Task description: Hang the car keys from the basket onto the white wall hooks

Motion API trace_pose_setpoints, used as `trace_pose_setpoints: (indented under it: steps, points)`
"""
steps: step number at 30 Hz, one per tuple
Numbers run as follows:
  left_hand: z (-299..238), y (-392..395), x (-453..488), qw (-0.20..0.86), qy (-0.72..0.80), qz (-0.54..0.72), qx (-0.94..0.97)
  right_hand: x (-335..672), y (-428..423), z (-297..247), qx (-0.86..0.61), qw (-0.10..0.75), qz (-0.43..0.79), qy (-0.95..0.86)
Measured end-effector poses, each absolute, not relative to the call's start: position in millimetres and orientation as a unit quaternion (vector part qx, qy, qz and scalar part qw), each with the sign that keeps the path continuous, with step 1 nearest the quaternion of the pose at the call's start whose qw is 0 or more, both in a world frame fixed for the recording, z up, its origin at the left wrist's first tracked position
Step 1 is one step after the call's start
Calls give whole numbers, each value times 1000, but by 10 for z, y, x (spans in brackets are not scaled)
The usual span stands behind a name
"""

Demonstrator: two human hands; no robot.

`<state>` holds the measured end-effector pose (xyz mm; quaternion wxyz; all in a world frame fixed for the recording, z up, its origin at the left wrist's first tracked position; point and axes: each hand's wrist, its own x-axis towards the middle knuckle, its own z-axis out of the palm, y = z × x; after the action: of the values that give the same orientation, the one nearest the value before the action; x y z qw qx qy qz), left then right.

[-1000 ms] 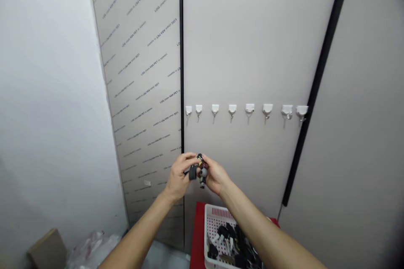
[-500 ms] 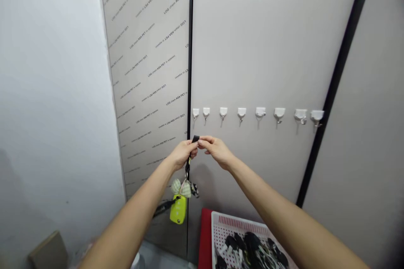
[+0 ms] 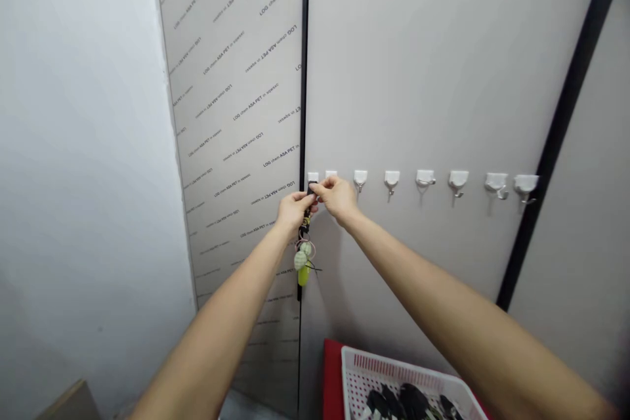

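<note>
Left hand [image 3: 295, 210] and right hand [image 3: 338, 199]: fingers together, pinching a black lanyard strap [image 3: 311, 189] at the leftmost white adhesive hook [image 3: 313, 178], contact unclear. Strap runs vertically; a yellow-green key fob [image 3: 304, 274] hangs below.

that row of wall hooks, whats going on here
A person is pinching a black strap loop between their left hand and right hand, up at the leftmost white adhesive hook. A green fabric charm and a yellow-green key fob dangle from the strap. Below, a white plastic basket on a red surface holds black keys.
</note>
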<state>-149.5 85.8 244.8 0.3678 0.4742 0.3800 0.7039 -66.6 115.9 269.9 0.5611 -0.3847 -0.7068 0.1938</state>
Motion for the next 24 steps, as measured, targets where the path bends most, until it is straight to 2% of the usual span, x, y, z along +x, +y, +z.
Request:
trace_pose_setpoints:
  steps: [7, 17, 20, 24]
  points:
    - [2542, 1128, -1535, 389, 360, 701, 477, -691, 1318, 2851, -378, 529, 226, -726]
    - [2483, 1095, -1625, 432, 354, 670, 489, -696, 1289, 2830, -337, 499, 318, -732]
    - [2496, 1080, -1639, 417, 349, 689, 479, -716, 1278, 2849, -342, 513, 296, -729]
    - [2505, 1121, -1590, 374, 360, 734, 439, -784, 1309, 2858, -388, 541, 208, -716]
